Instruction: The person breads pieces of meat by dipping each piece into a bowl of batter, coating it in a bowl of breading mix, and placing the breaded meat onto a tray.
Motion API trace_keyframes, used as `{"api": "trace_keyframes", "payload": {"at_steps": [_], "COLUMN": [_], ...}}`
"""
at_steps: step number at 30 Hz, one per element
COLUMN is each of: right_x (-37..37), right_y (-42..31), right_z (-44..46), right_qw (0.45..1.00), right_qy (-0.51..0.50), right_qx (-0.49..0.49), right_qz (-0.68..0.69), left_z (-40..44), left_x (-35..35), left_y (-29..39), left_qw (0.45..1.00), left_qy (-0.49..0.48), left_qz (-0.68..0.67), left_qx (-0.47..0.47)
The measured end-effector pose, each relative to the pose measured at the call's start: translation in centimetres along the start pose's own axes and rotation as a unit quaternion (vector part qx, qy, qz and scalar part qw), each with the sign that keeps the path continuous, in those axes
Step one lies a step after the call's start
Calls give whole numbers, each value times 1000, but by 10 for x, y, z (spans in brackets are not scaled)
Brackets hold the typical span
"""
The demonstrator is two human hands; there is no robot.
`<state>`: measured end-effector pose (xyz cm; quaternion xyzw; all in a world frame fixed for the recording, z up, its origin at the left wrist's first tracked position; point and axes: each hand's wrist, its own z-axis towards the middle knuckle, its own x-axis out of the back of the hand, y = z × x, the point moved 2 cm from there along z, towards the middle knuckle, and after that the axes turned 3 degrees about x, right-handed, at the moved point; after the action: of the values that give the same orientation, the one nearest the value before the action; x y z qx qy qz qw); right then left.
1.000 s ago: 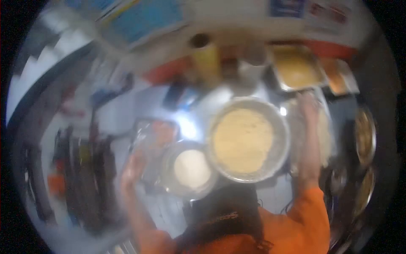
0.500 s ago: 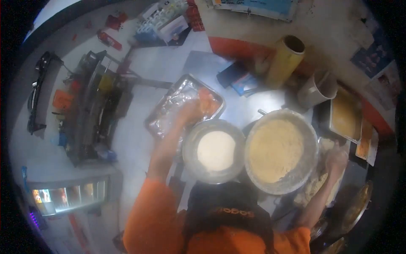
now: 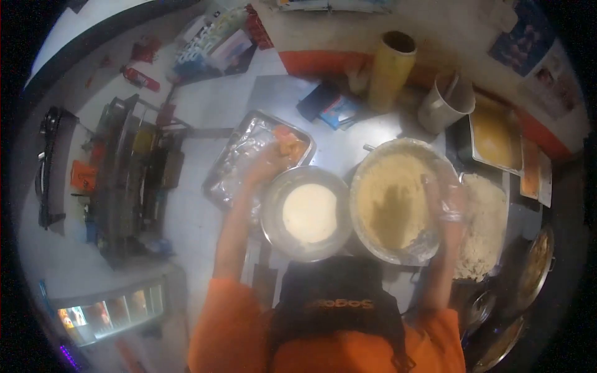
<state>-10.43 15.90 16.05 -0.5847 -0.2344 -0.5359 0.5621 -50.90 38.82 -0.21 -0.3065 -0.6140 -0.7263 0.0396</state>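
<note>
My left hand (image 3: 268,160) is over the upper right part of a foil-lined metal tray (image 3: 233,165), at some orange-pink pieces of food (image 3: 292,148). Its fingers are blurred against the pieces, so their grip is unclear. My right hand (image 3: 444,196), in a clear plastic glove, hangs open over the right side of a large bowl (image 3: 373,248) of pale yellow flour-like powder (image 3: 388,183). A hand-shaped shadow with spread fingers falls on the powder. Between my arms sits a metal bowl (image 3: 273,214) holding creamy white batter or powder (image 3: 310,213).
Right of the large bowl lies a tray of crumbly pale coating (image 3: 482,230). Behind it are a container of yellow liquid (image 3: 496,142), a grey pitcher (image 3: 444,105) and a tall yellow cylinder (image 3: 392,71). A blue packet (image 3: 339,112) lies at the back. Round metal pans (image 3: 536,267) stand at right.
My right hand has moved left from the tray of crumbly coating to above the large bowl. My left hand stays at the foil-lined tray. The camera view has shifted slightly.
</note>
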Motion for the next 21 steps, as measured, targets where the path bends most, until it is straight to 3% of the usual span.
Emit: {"api": "trace_keyframes", "payload": {"at_steps": [3,4,7,10,13,14,16,18,19,21], "right_x": [3,4,8,10,8,-1,-37,-72,-80,-94], "right_y": [-29,-33,-36,-29,-35,-43,-70,-107,-118,-136], "right_z": [0,-1,-10,-15,-21,-19,-20,-25,-27,-35], "right_qw": [999,997,997,991,991,991,926,778,779,718], "right_qy": [0,3,5,30,26,25,-79,-158,-165,-258], "right_qx": [31,48,47,61,82,85,-46,-148,-145,-191], "right_qz": [44,60,54,117,100,100,366,589,587,618], "left_z": [5,10,17,27,16,-2,-34,-63,-80,-104], "left_x": [-13,-14,-5,18,31,33,17,-17,-32,-56], "left_y": [55,49,32,-29,-49,-9,60,108,135,141], "left_qw": [995,992,969,973,975,993,998,962,918,946], "left_qy": [9,43,74,46,111,90,26,-51,-83,-103], "left_qz": [100,-15,-103,-112,-179,-70,-61,-263,-362,-286], "left_qx": [22,121,210,197,65,40,-8,56,141,116]}}
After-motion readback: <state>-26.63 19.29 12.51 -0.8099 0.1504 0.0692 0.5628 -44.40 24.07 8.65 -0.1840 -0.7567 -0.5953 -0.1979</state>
